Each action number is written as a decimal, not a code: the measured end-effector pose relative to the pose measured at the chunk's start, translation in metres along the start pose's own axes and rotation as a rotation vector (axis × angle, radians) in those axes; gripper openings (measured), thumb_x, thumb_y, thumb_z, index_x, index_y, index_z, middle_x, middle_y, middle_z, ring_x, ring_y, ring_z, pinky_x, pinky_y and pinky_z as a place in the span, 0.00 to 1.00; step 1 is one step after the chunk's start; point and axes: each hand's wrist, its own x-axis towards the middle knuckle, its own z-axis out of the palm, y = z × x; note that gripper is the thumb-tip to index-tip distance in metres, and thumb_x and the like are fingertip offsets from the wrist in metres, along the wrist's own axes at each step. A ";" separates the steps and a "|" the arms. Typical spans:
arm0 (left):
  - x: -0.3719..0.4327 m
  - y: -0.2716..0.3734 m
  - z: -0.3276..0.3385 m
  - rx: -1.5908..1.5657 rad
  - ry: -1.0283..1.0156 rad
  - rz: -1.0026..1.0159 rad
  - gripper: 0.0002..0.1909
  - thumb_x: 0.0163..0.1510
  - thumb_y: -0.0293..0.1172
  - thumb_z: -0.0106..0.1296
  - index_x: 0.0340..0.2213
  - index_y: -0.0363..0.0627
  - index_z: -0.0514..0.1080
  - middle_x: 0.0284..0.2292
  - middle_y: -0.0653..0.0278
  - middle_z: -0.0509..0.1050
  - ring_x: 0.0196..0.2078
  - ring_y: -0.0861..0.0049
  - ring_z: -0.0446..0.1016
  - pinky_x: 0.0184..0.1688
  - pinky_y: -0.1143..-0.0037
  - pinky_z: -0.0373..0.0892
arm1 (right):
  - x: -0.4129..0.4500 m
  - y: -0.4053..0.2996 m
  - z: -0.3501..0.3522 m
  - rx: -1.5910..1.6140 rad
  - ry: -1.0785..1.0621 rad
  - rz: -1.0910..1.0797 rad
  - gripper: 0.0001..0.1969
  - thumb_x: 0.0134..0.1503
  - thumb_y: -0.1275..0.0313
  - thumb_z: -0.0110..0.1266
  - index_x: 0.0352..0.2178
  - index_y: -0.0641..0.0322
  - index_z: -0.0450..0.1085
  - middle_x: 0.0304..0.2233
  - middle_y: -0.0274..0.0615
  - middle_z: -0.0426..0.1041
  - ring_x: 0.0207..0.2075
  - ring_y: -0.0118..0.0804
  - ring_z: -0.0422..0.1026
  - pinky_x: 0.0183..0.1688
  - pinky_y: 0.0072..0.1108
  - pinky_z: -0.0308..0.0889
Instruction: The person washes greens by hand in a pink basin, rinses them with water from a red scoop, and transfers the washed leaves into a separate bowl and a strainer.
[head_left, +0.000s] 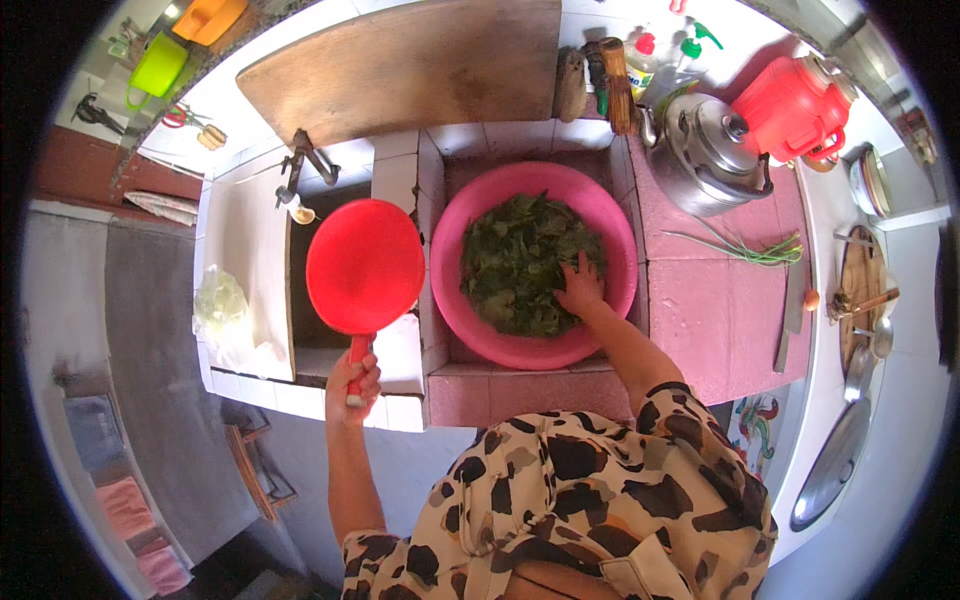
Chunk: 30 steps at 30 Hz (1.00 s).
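My left hand (355, 386) grips the handle of a red plastic dipper (365, 266), which is over the dark basin and the tiled divider, left of a pink plastic tub. The dipper's outer underside or inside cannot be told apart. The pink tub (534, 358) sits in a tiled sink recess and holds a heap of dark green leaves (517, 262). My right hand (582, 289) rests with its fingers spread on the right part of the leaves; some fingertips are among them.
A water tap (304, 161) stands behind the dipper. A wooden board (405, 71) leans at the back. To the right are a metal kettle (709, 157), green onions (757, 251), a knife (790, 315) and an egg (811, 300). A plastic bag (225, 315) lies left.
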 end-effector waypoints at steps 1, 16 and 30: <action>0.007 0.003 -0.001 0.003 -0.033 -0.018 0.26 0.48 0.26 0.47 0.49 0.34 0.53 0.26 0.65 0.64 0.19 0.87 0.60 0.16 0.87 0.61 | 0.001 0.001 0.002 0.087 -0.029 0.109 0.30 0.46 0.64 0.54 0.52 0.45 0.57 0.60 0.50 0.38 0.57 0.57 0.47 0.51 0.48 0.54; 0.113 -0.106 0.046 1.074 -0.016 -0.374 0.30 0.49 0.34 0.50 0.52 0.38 0.56 0.45 0.46 0.66 0.44 0.63 0.70 0.44 0.67 0.68 | 0.093 0.004 -0.021 0.000 0.084 0.036 0.38 0.47 0.48 0.48 0.58 0.44 0.47 0.60 0.51 0.38 0.56 0.61 0.47 0.51 0.52 0.51; 0.271 -0.245 -0.017 2.517 -0.048 0.185 0.26 0.49 0.42 0.46 0.46 0.37 0.64 0.49 0.45 0.59 0.52 0.48 0.57 0.48 0.52 0.58 | 0.071 -0.005 0.043 -0.167 -0.146 -0.113 0.38 0.46 0.55 0.52 0.58 0.49 0.49 0.60 0.47 0.38 0.58 0.61 0.43 0.54 0.54 0.42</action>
